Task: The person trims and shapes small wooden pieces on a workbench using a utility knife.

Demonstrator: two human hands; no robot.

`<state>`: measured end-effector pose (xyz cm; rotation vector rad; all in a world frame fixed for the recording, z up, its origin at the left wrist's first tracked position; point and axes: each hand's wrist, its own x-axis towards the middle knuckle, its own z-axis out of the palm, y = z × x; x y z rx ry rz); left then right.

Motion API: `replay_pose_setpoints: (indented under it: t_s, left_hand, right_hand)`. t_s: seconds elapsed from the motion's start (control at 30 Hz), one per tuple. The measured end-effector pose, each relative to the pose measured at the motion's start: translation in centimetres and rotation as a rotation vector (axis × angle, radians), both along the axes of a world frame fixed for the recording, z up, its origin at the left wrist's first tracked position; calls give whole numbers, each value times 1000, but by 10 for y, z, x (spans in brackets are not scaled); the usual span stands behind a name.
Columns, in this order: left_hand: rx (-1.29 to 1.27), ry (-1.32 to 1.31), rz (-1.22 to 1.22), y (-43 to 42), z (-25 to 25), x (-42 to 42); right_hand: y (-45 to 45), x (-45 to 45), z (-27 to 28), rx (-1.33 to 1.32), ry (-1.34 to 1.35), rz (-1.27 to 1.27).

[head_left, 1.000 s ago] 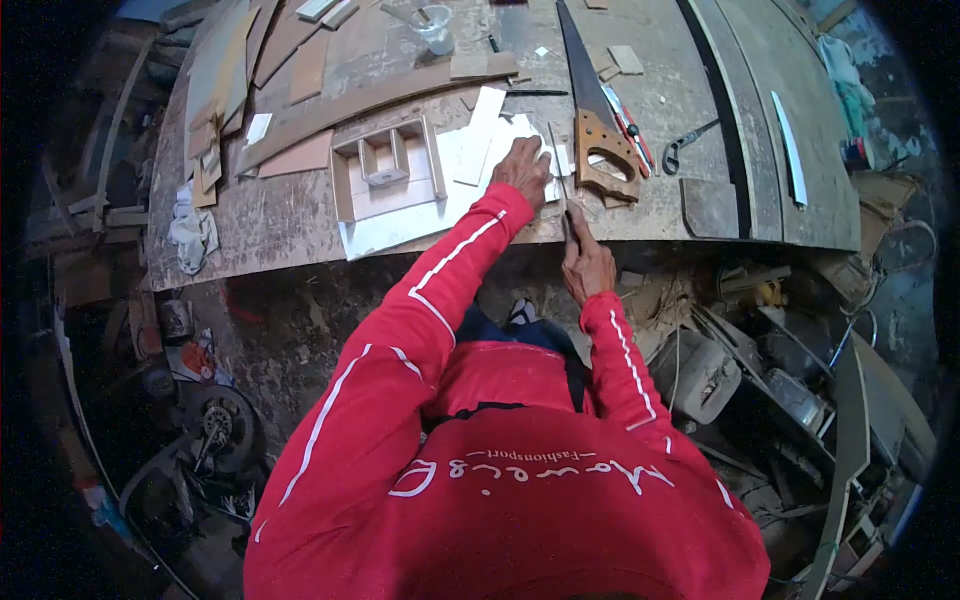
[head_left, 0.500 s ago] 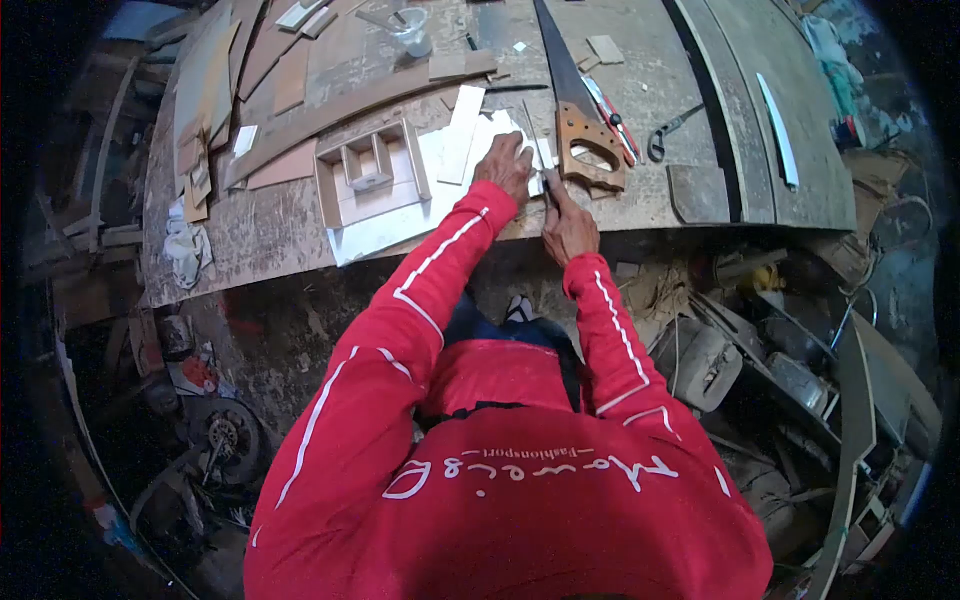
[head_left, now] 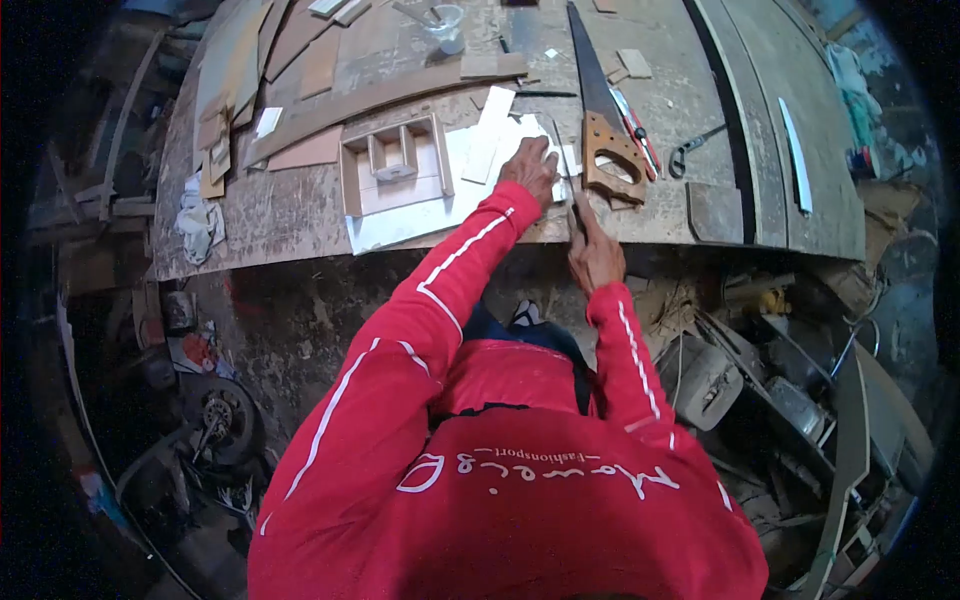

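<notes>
My left hand (head_left: 530,172) is closed, its fingers pressing down on a white board piece (head_left: 528,130) near the table's front edge. My right hand (head_left: 597,255) wraps around the handle of a long, thin-bladed tool (head_left: 567,160); its exact kind is unclear. The blade points away from me, just right of my left fingers, and may touch the white piece's edge. To the left, a small wooden box frame (head_left: 397,165) with an inner compartment sits on a white sheet (head_left: 400,228). A loose white strip (head_left: 489,135) lies between box and left hand.
A handsaw (head_left: 612,155) lies right of my hands, beside a red utility knife (head_left: 636,135) and scissors (head_left: 695,150). A long wooden strip (head_left: 380,105) and a plastic cup (head_left: 446,32) are farther back. A white cloth (head_left: 200,222) lies at the left edge.
My right hand has drawn back toward my body with the thin-bladed tool. My left hand stays on the white piece. The whole view has shifted slightly.
</notes>
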<state>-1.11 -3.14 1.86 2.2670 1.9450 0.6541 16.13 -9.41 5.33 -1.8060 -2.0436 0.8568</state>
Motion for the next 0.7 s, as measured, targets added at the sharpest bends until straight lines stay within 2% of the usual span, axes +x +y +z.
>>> replay_pose_setpoints:
  t_s: [0.03,0.13,0.17,0.23,0.4,0.43,0.7]
  left_hand:
    - [9,3,4,5,1,-1]
    - [-1,9,-3,0,-4,-1]
    - [6,12,-6,1,-4,-2]
    - [5,16,-8,3,-5,-1]
    - [-53,40,10,2,1,1]
    - [-20,26,1,1,0,0]
    - [-5,-2,-4,-2,3,2]
  right_hand:
    - [-8,5,10,-101,-97,6]
    - [-7,4,8,-79,-16,9]
    - [4,0,-6,13,37,18]
    - [30,-14,-20,25,41,4]
    - [-1,1,-17,33,25,14]
    - [-10,7,-2,-17,-16,32]
    - [13,-6,-27,49,55,-1]
